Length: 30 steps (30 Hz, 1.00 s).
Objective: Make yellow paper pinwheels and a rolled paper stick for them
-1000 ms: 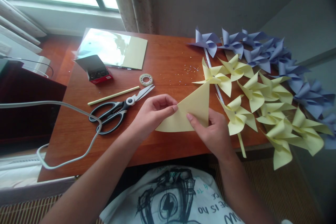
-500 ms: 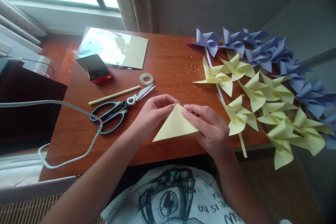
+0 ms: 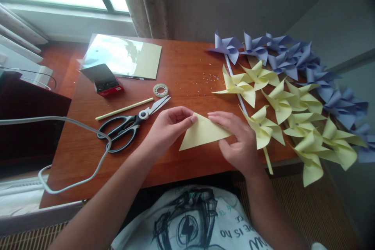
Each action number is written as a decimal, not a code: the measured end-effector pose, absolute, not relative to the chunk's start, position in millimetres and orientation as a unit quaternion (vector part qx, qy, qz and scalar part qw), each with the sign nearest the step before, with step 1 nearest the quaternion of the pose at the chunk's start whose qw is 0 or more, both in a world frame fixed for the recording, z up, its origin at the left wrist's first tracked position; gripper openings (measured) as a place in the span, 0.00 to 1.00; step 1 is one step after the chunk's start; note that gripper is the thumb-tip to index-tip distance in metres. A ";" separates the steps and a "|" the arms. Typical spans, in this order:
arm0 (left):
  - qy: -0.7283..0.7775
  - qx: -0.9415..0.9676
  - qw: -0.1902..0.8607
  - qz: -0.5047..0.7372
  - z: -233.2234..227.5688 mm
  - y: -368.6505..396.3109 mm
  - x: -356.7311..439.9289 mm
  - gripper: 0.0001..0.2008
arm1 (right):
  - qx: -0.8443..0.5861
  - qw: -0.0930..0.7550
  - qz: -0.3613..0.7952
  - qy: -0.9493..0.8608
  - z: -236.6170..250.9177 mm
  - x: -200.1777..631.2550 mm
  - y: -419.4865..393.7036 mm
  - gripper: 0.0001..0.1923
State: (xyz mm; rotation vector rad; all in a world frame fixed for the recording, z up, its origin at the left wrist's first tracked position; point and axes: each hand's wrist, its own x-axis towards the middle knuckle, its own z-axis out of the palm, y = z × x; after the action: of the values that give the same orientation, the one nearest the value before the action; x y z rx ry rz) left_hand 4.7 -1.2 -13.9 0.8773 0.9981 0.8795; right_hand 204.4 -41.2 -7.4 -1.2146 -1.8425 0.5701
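Over the near side of the table, a folded piece of yellow paper, triangular in outline, is between my hands. My left hand pinches it near its upper left corner, thumb on top and fingers curled behind. My right hand holds the right corner, its fingers lying along the upper right edge and its thumb lower down by the bottom edge. Left of my left hand lie open-bladed scissors with black handles, a pale yellow paper stick and a tape roll.
Several yellow pinwheels and purple pinwheels crowd the right side. Small bits are scattered mid-table. An open red box stands by a glossy sheet pack. A white cable loops over the left edge.
My right thumb has come off the paper's face and moved down to its lower edge. The paper has turned a little and shifted right, and my left thumb now presses on its face.
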 end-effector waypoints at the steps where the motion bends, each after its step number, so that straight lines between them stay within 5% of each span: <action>1: 0.451 0.392 0.694 0.401 -13.9 -1.2 4.5 0.14 | -0.491 0.427 0.265 -0.711 -5.1 206.1 -41.9 0.29; 5: 0.455 0.426 0.673 0.399 -14.7 -2.5 4.5 0.12 | -0.521 0.450 0.383 -0.615 4.7 215.3 -43.4 0.17; 14: 0.422 0.629 0.555 0.343 -15.3 -7.1 9.8 0.09 | -0.558 0.293 0.398 -0.666 8.3 203.7 -28.9 0.08; 23: 0.448 0.476 0.653 0.382 -10.1 -2.6 4.6 0.12 | -0.561 0.524 0.459 -0.447 -16.4 198.9 -31.8 0.09; 30: 0.439 0.408 0.663 0.449 -11.0 -1.4 6.2 0.12 | -0.541 0.502 0.484 -0.470 -13.4 198.0 -34.1 0.09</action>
State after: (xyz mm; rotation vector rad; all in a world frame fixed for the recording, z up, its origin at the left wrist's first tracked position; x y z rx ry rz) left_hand 6.2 -1.4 -11.0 0.9225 0.9916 1.0137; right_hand 198.0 -34.1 -13.4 -1.3063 -1.1353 1.1703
